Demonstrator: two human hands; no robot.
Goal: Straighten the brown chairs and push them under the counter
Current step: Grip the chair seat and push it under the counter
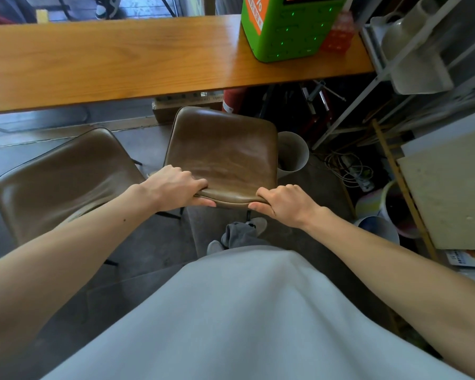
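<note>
Hands grip the near edge of a brown chair (222, 152) as a person in a pale grey top (247, 319) stands over it, bare forearms reaching forward. The left hand (173, 187) is curled shut on the chair's near-left corner, fingers (192, 182) over the top of the padded edge and thumb pressed beneath. The right hand (283, 204) clamps the near-right corner the same way, knuckles up, thumb tucked under the rim. Below the hands, grey trouser cuffs and a shoe (258, 224) show on the dark floor (154, 242).

The held chair sits almost square to the counter (107, 58), its far edge close beneath the counter's front lip, most of it not yet under. A second chair (63, 182) stands just beside it on the left, turned at an angle and further out from the counter.

A white bin (292, 153) stands against the held chair's right side. Beyond it, cables (351, 171) tangle on the floor near buckets (392, 207) and a pale board (450, 198). On the wooden counter's right end stands a green box (288, 26) with small lit dots, with a red pack (337, 34) beside it. Metal shelving (412, 48) rises at far right.
</note>
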